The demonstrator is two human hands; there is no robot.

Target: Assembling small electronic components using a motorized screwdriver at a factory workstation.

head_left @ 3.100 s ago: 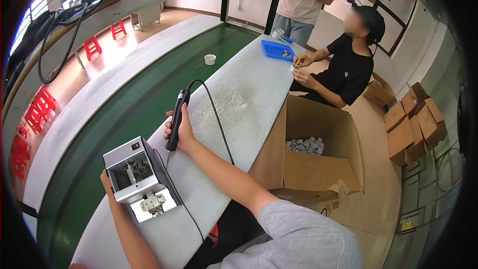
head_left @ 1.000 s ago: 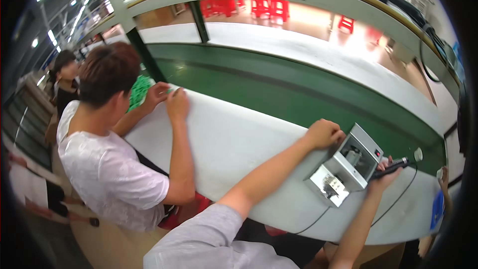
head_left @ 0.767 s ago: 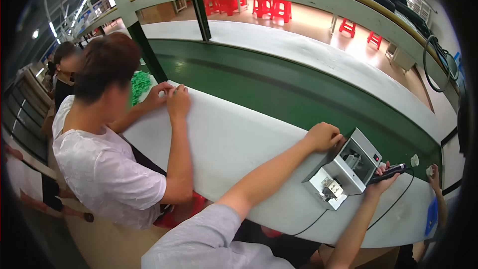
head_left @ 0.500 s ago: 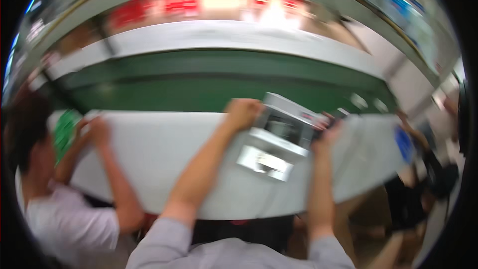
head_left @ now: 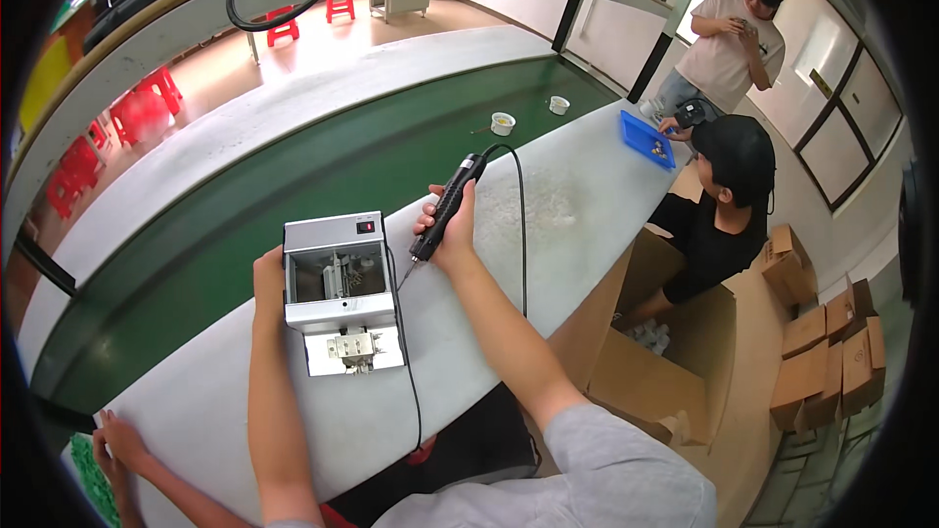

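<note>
My left hand (head_left: 268, 279) grips the left side of a grey-white screw feeder (head_left: 335, 313), its fingertips partly hidden behind the box. A window in the feeder's top shows a metal mechanism inside. There is a red switch (head_left: 366, 228) at its far right corner and a metal block (head_left: 354, 346) on its near ledge. In my right hand (head_left: 458, 227) is a black electric screwdriver (head_left: 449, 203), its bit tilted down toward the table just right of the feeder. A black cord (head_left: 523, 235) loops from the screwdriver's upper end.
The white table (head_left: 489, 303) borders a green conveyor belt (head_left: 264, 205) carrying two small white cups (head_left: 502, 124). Another person's hands (head_left: 122, 445) are at the lower left, near green material (head_left: 93, 479). A person in black reaches to a blue tray (head_left: 646, 140). Cardboard boxes (head_left: 646, 372) stand right.
The view has swung to the right and sharpened, putting the feeder further left in it. My right hand now stands apart from the feeder, with the screwdriver clearly visible in it.
</note>
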